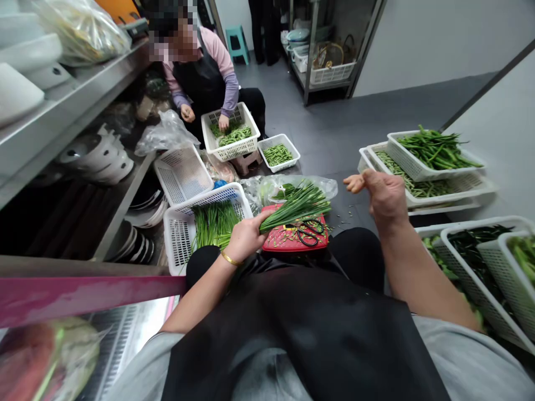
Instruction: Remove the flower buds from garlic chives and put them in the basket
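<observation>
My left hand (246, 236), a gold bracelet at its wrist, is closed round a bunch of flowering chives (298, 205). The stems point away to the right over a red stool or board (273, 240). Black-handled scissors (309, 231) lie on that red surface among scattered green bits. Off to the right, my right hand (384, 192) is raised with its fingers curled together; whatever it may hold is hidden or too small to make out. A white basket (178, 239) by my left knee holds more green stems (215, 223).
Across from me a person in a black apron (200, 83) reaches into a basket of green beans (234, 133). A smaller bean basket (279, 155) is on the floor. Stacked baskets of peppers (434, 147) stand right. A metal shelf (104, 83) with bowls runs along the left.
</observation>
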Demonstrator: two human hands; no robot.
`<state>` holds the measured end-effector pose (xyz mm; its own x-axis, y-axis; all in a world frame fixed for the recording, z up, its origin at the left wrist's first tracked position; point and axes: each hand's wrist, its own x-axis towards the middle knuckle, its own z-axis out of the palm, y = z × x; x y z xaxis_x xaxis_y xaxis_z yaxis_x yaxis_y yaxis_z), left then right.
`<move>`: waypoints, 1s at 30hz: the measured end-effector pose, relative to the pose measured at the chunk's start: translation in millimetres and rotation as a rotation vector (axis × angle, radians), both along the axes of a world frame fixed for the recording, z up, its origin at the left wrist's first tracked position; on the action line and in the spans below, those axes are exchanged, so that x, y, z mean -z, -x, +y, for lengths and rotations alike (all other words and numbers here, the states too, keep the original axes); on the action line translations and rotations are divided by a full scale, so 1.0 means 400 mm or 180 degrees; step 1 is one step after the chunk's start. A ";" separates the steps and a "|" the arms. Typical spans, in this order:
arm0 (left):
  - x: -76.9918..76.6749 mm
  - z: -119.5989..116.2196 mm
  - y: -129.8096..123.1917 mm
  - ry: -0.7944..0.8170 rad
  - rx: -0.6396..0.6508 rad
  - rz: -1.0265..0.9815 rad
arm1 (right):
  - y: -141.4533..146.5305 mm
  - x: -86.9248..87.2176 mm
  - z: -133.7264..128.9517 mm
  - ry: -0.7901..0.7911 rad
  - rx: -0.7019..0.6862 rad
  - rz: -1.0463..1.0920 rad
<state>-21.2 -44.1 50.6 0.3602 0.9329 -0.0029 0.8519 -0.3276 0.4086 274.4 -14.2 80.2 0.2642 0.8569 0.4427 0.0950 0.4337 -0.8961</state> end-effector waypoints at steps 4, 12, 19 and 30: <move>-0.002 0.002 0.002 -0.0033 -0.0014 0.0006 | 0.022 -0.034 -0.044 -0.0292 -0.0045 -0.1605; -0.006 0.000 -0.007 -0.0012 -0.0008 0.0121 | 0.064 -0.040 -0.037 -0.0866 -0.0716 -0.2828; -0.032 -0.002 -0.001 -0.0015 -0.0076 0.0477 | 0.071 -0.034 -0.071 -0.0485 -0.1693 -0.4066; -0.003 -0.002 -0.010 -0.0075 0.0137 -0.0132 | 0.039 -0.068 -0.024 -0.0944 0.0103 0.1207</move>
<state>-17.2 -44.7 51.6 0.3993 0.9162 0.0345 0.8193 -0.3735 0.4350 258.6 -23.9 107.3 0.4786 0.6969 0.5341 -0.1968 0.6779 -0.7083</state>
